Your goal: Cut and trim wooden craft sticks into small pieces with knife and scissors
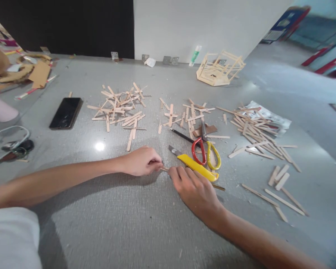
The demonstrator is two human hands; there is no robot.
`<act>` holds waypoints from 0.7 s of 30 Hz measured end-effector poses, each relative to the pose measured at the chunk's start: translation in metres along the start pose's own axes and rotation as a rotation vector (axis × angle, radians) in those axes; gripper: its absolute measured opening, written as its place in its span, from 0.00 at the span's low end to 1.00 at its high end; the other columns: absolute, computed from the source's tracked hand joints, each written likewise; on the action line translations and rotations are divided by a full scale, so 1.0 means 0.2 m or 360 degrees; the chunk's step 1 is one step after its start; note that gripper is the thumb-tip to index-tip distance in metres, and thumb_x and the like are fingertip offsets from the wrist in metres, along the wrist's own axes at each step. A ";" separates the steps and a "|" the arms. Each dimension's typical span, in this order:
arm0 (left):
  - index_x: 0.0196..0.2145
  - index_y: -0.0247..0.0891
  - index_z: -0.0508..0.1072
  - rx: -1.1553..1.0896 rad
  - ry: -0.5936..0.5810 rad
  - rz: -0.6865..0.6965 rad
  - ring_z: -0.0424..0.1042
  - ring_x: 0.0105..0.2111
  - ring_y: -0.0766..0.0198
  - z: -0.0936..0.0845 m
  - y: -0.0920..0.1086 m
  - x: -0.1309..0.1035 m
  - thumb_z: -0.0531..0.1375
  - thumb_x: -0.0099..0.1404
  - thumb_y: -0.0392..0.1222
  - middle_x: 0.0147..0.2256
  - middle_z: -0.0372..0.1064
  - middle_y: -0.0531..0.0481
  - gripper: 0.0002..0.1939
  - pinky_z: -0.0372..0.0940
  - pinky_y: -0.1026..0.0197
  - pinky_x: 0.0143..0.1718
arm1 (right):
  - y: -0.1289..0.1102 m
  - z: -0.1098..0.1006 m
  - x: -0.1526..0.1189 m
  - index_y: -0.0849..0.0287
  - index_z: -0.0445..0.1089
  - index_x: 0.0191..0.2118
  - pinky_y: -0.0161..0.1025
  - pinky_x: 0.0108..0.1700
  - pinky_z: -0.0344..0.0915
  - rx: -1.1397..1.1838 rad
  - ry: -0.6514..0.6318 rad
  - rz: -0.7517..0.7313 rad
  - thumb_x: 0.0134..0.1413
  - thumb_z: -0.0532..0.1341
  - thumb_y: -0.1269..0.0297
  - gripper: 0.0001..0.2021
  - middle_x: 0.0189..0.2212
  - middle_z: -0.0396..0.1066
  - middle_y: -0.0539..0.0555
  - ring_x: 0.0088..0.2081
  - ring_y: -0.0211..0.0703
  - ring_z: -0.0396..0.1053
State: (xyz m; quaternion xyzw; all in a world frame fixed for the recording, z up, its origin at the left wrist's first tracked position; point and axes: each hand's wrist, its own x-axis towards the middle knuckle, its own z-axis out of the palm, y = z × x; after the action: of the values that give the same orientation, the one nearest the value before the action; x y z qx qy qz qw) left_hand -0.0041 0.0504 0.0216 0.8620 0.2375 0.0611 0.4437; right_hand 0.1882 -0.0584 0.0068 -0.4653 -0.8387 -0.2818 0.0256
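Note:
A short piece of wooden craft stick [165,169] shows between my two hands, low over the grey surface. My left hand [141,160] pinches its left end, thumb against the curled fingers. The fingers of my right hand [194,188] bend over the other end, and their tips are partly hidden. Just beyond my right hand lies a yellow utility knife [197,167] with its blade out. Scissors [208,151] with one red and one yellow handle lie behind the knife, beside a dark pen-like stick [182,135]. A thin brownish strip [220,187] pokes out past my right knuckles.
Craft stick pieces lie in a left pile [119,106] and a right pile [257,130], near a plastic packet [280,121]. A stick-built frame [220,71] and a green-white tube [195,56] stand by the wall. A phone [66,113] lies left, near a cable [19,129].

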 end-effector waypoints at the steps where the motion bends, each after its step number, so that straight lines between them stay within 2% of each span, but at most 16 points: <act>1: 0.19 0.35 0.62 -0.0005 -0.0008 0.0004 0.58 0.17 0.72 0.00 0.00 0.00 0.53 0.68 0.35 0.16 0.59 0.56 0.18 0.50 0.66 0.23 | 0.00 0.00 0.00 0.57 0.63 0.29 0.41 0.31 0.49 0.0000 0.0003 -0.0003 0.58 0.56 0.80 0.11 0.22 0.63 0.48 0.24 0.41 0.61; 8: 0.20 0.35 0.62 -0.0007 0.0013 0.0023 0.58 0.17 0.72 0.00 0.00 0.00 0.53 0.68 0.36 0.16 0.61 0.55 0.18 0.51 0.66 0.24 | 0.00 0.00 0.00 0.58 0.63 0.29 0.41 0.30 0.49 0.0006 0.0013 -0.0012 0.57 0.55 0.80 0.11 0.21 0.64 0.49 0.24 0.41 0.61; 14: 0.18 0.36 0.59 -0.0004 0.0038 0.0048 0.55 0.17 0.72 0.02 0.00 -0.01 0.54 0.67 0.35 0.15 0.55 0.57 0.18 0.49 0.66 0.23 | -0.01 0.01 0.02 0.57 0.63 0.29 0.41 0.27 0.47 -0.0013 -0.0036 -0.0080 0.57 0.54 0.81 0.12 0.20 0.63 0.50 0.22 0.42 0.60; 17: 0.18 0.36 0.57 0.0003 0.0063 0.0079 0.54 0.17 0.72 0.02 0.00 -0.01 0.53 0.66 0.34 0.15 0.55 0.58 0.18 0.49 0.66 0.23 | -0.02 0.00 0.02 0.58 0.64 0.29 0.40 0.27 0.47 -0.0064 -0.0078 -0.0055 0.58 0.54 0.81 0.12 0.20 0.63 0.51 0.22 0.42 0.60; 21: 0.18 0.36 0.59 -0.0006 0.0056 0.0060 0.55 0.17 0.72 0.01 0.00 0.00 0.53 0.66 0.35 0.15 0.56 0.57 0.18 0.50 0.66 0.23 | -0.03 -0.01 0.02 0.59 0.65 0.28 0.40 0.27 0.48 -0.0055 -0.0037 0.0002 0.59 0.52 0.82 0.14 0.21 0.63 0.51 0.22 0.40 0.59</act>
State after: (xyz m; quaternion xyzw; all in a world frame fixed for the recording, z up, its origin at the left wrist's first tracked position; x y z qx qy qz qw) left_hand -0.0037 0.0476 0.0208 0.8643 0.2288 0.0852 0.4398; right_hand 0.1804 -0.0584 0.0076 -0.4694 -0.8337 -0.2908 0.0080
